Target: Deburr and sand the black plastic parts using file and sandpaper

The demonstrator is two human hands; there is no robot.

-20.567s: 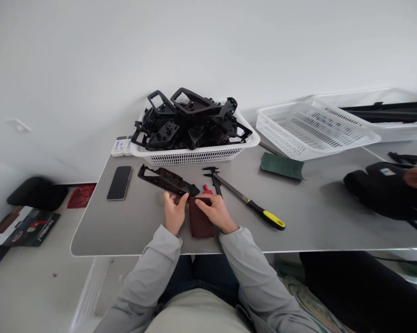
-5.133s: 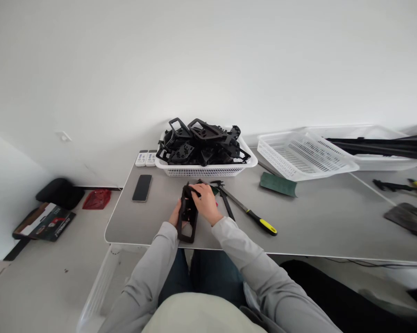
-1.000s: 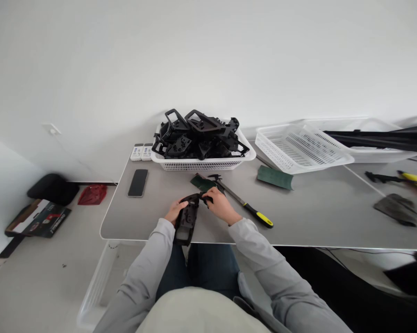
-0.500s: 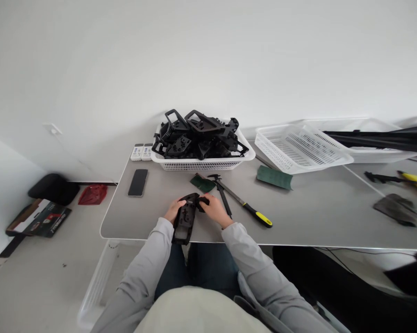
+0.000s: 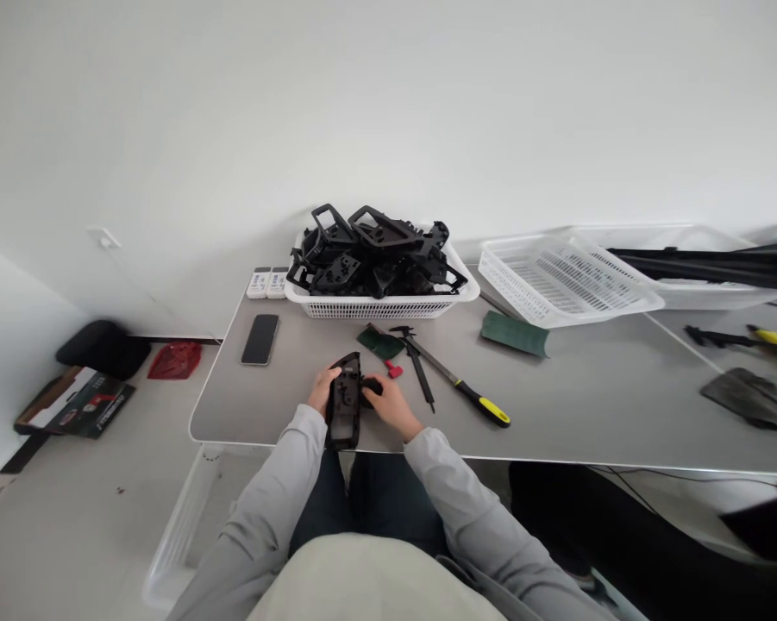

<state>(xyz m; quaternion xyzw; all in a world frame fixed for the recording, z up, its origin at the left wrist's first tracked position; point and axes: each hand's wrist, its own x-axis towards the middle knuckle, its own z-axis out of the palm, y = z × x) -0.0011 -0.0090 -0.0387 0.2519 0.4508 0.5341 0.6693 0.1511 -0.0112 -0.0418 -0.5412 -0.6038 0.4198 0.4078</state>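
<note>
My left hand [image 5: 324,390] grips the left edge of a black plastic frame part [image 5: 344,398], held near the table's front edge. The part has a rectangular opening at its lower end and molded details in the middle. My right hand [image 5: 391,404] is closed on a small dark piece [image 5: 370,388] against the part's right side; its kind cannot be made out. Just beyond the right hand lie a small red object [image 5: 393,369], a green sheet [image 5: 381,341], a black caliper [image 5: 419,371] and a file with a yellow-and-black handle [image 5: 485,408].
Behind stands a white basket [image 5: 381,308] heaped with similar black parts [image 5: 375,250]. A phone [image 5: 260,340] and two white boxes [image 5: 267,284] lie left. Rightward are a curved green sheet [image 5: 514,333], a white basket [image 5: 569,280] and a grey cloth [image 5: 743,397].
The frame part has turned slightly more upright. My right hand has shifted left and a little toward me, uncovering the small red object on the table.
</note>
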